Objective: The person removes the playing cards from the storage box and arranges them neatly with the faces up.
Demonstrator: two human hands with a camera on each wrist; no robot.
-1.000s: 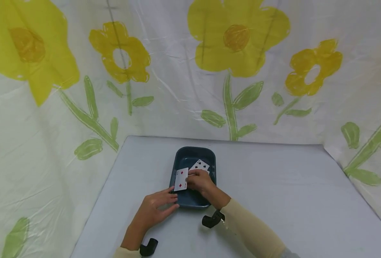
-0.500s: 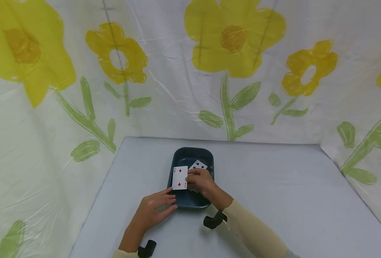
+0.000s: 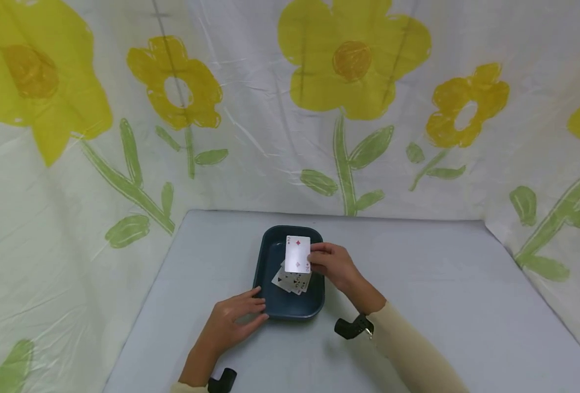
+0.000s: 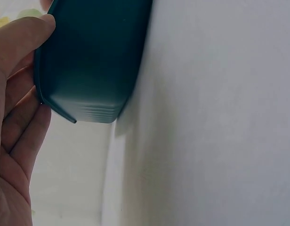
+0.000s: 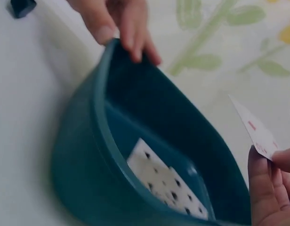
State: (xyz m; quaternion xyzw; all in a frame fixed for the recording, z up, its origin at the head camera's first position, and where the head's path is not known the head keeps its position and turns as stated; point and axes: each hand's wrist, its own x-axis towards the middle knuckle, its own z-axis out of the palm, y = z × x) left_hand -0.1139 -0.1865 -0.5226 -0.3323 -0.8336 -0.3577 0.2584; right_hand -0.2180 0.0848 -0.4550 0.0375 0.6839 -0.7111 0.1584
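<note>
Between thumb and fingers, my right hand (image 3: 334, 266) pinches the right edge of a two of diamonds playing card (image 3: 297, 254), face up over the dark teal tub (image 3: 260, 256). In the right wrist view the card (image 5: 254, 128) tilts up, raised above the rim. Beneath it, several overlapping playing cards (image 3: 283, 281) with black marks lie on the tub's floor; the held card covers part of them in the head view. My left hand (image 3: 234, 322) holds the tub's near left corner, thumb (image 4: 41, 24) on the front rim and fingers at the left rim.
The tub stands on a white-covered table (image 3: 418, 295). Behind and along the sides hangs a white curtain (image 3: 250, 164) printed with yellow flowers. Black wrist cameras (image 3: 354, 327) are strapped at both wrists.
My right hand has moved right and away from me with the two of diamonds, from the tub's left side to its right, uncovering more cards below. My left hand stays at the corner.
</note>
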